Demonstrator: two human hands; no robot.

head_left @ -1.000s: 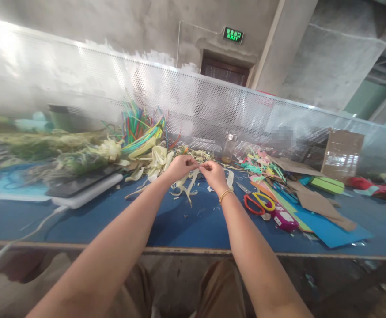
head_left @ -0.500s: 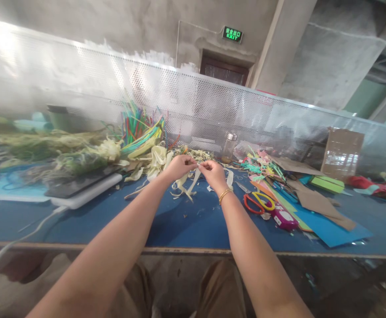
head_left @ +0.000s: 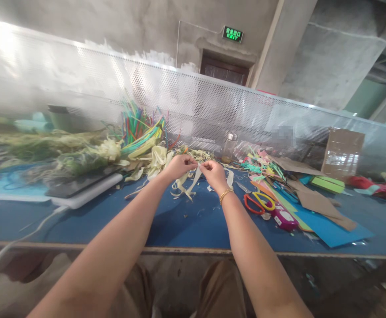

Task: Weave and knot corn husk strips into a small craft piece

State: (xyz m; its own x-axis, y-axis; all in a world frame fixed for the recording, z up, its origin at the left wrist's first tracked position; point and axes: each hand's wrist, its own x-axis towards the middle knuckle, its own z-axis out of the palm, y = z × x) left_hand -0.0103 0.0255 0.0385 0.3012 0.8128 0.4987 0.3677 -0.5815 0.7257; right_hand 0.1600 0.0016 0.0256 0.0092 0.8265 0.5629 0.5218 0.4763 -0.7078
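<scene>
Dangling from the right hand [head_left: 214, 172], a flat, pale strip [head_left: 197, 176]

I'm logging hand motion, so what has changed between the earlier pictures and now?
Very little: the upper part of the pale strip at the fingertips has shifted slightly toward the right hand. No clear grasp or release shows. Both hands and the bottle stayed about put.

**Blown-out left, mushy edges**

Perforated panel [head_left: 186, 95] has nasty glare upper left, the stringy green stuff [head_left: 83, 164] below is smeary, plus there's a pixelated patch right of centre. Corners look stretched. Soft shadows on the tabletop [head_left: 186, 232], floor [head_left: 176, 280] underneath pretty dim.
</scene>
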